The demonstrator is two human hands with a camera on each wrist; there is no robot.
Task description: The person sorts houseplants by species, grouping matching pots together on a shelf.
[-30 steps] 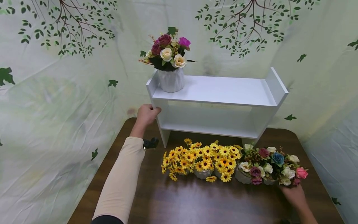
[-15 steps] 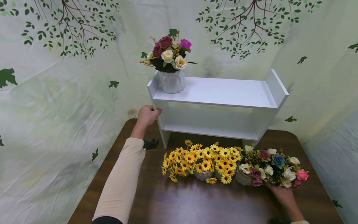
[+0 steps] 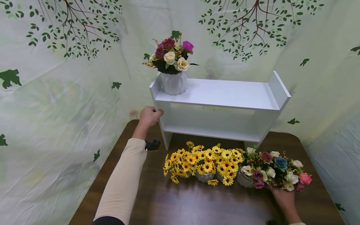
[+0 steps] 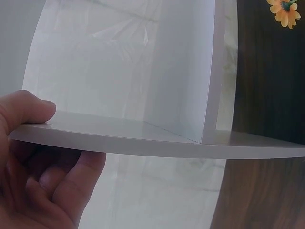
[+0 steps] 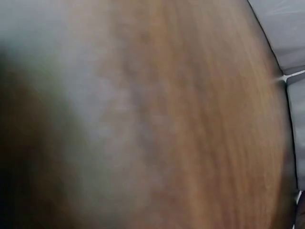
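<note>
My left hand point(image 3: 149, 116) grips the left side panel of a white two-tier shelf point(image 3: 227, 93). In the left wrist view its thumb lies on one face of that panel point(image 4: 143, 143) and the fingers curl on the other. At the right, my right hand point(image 3: 284, 200) reaches under mixed artificial roses point(image 3: 281, 172) in cream, pink, mauve and blue. The blooms hide its fingertips and the pot they are at, so its hold cannot be made out. The right wrist view is blurred, showing mostly brown wood grain point(image 5: 209, 119).
A white ribbed pot point(image 3: 175, 83) of roses stands at the top shelf's left end. Yellow daisies point(image 3: 206, 161) in grey-white pots stand before the shelf on the dark wooden table point(image 3: 213, 206). Another pot point(image 3: 244, 180) adjoins them. A leaf-printed cloth point(image 3: 70, 109) hangs behind.
My right hand has moved left beneath the rose blooms, then stayed nearly still. The left hand keeps its grip on the shelf. The head view has shifted slightly.
</note>
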